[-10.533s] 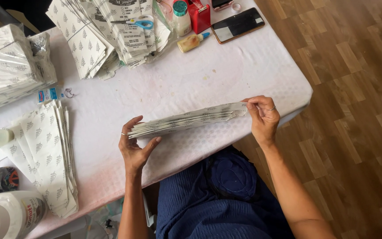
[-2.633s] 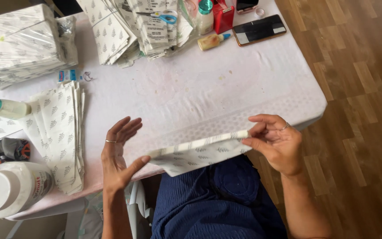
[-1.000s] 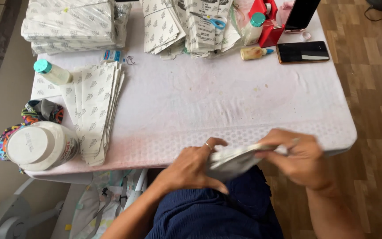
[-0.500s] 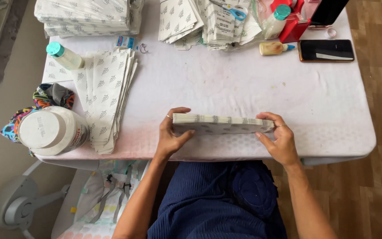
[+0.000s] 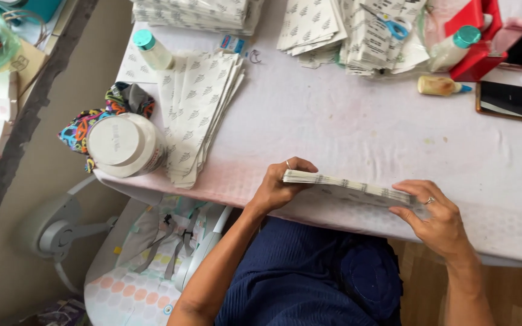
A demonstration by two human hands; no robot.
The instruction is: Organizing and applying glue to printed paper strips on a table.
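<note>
White cloth covers a table (image 5: 364, 133), seen from above, with a wooden floor at the lower right. At the near edge, a thick stack of folded white paper sheets with a grey leaf print (image 5: 348, 188) is held on its side against the tabletop. The left hand (image 5: 282, 187) is curled over the stack's left end, thumb below and fingers on top, clamping it. The right hand (image 5: 436, 217) is laid at the right end, fingers pressed together flat along the edge. Near the left edge, a fanned pile of leaf-print paper bags (image 5: 197, 115) is seen, with a large white plastic jar (image 5: 125, 145) just beside it on a multicoloured cloth (image 5: 86, 127). Along the far edge lie more printed paper piles (image 5: 345, 30), blue-handled scissors (image 5: 388, 18), a small yellow glue bottle (image 5: 439, 86) and a dark phone (image 5: 515, 101).
</note>
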